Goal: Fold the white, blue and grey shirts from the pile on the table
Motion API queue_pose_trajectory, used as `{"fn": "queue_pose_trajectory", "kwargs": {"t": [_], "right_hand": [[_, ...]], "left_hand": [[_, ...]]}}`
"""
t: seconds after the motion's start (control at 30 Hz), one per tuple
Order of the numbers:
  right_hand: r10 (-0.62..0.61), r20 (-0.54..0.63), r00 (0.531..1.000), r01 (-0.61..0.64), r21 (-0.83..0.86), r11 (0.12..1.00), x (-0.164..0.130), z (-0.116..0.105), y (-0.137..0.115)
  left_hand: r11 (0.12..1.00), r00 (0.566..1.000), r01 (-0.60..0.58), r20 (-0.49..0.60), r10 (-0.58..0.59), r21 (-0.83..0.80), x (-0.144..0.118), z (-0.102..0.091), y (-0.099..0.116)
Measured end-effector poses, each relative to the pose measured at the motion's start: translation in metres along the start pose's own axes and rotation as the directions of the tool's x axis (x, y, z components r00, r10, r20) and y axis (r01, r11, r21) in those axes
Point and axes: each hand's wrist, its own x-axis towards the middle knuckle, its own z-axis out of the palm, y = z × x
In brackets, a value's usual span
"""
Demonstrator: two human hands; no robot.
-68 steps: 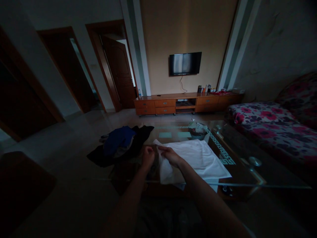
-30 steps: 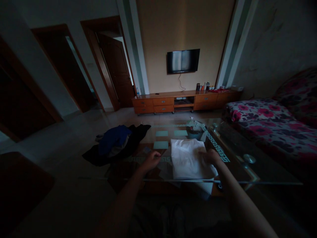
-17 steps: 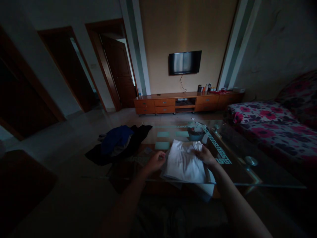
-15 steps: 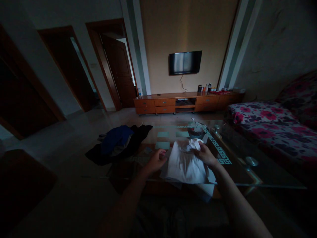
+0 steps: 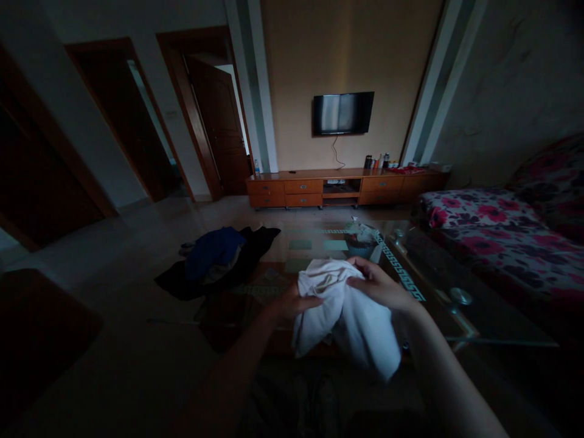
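A white cloth garment (image 5: pixel 360 322), its exact kind unclear, hangs bunched at the top between my two hands, over the near edge of the glass table (image 5: pixel 497 325). My left hand (image 5: pixel 298 302) grips its left side, the thumb lying over the fabric. On the upper right, my right hand (image 5: pixel 378 285) has its fingers closed on the gathered cloth. The garment's lower part droops loosely toward me. Farther left on the table lies a pile of dark clothes with a blue garment (image 5: pixel 214 252) on top.
A ribbed basket (image 5: pixel 361 248) with crumpled contents stands beyond the cloth. Behind the table, a low wooden cabinet (image 5: pixel 303 187) carries bottles and cans below a wall television (image 5: pixel 343 114). A sofa with a flowered cover (image 5: pixel 493 213) is on the right.
The white garment has gone from spread out to gathered and lifted nearer to me. My left hand, beside the garment before, now grips it.
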Motion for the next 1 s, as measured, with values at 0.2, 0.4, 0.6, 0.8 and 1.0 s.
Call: {"fn": "queue_pose_trajectory", "kwargs": {"t": [0.2, 0.4, 0.6, 0.8, 1.0], "right_hand": [[-0.067, -0.268, 0.961, -0.057, -0.431, 0.901, 0.002, 0.014, 0.004], [-0.229, 0.007, 0.973, 0.208, -0.446, 0.87, 0.005, 0.044, -0.028], [-0.092, -0.012, 0.996, 0.064, -0.623, 0.779, 0.002, 0.049, -0.017], [0.024, 0.015, 1.0, -0.007, -0.677, 0.736, 0.0, 0.045, -0.018], [0.0, 0.005, 1.0, 0.003, -0.687, 0.726, -0.002, 0.049, -0.014]], "left_hand": [[0.962, 0.918, 0.251, -0.287, -0.273, -0.112, 0.004, 0.003, -0.024], [0.977, 0.96, 0.163, -0.208, -0.189, -0.138, 0.009, 0.002, -0.03], [0.978, 0.971, 0.167, -0.152, -0.186, -0.127, 0.007, -0.001, -0.028], [0.972, 0.976, 0.199, -0.069, -0.208, -0.127, 0.003, 0.002, -0.026], [0.968, 0.973, 0.225, -0.03, -0.23, -0.113, 0.0, 0.003, -0.023]]}}
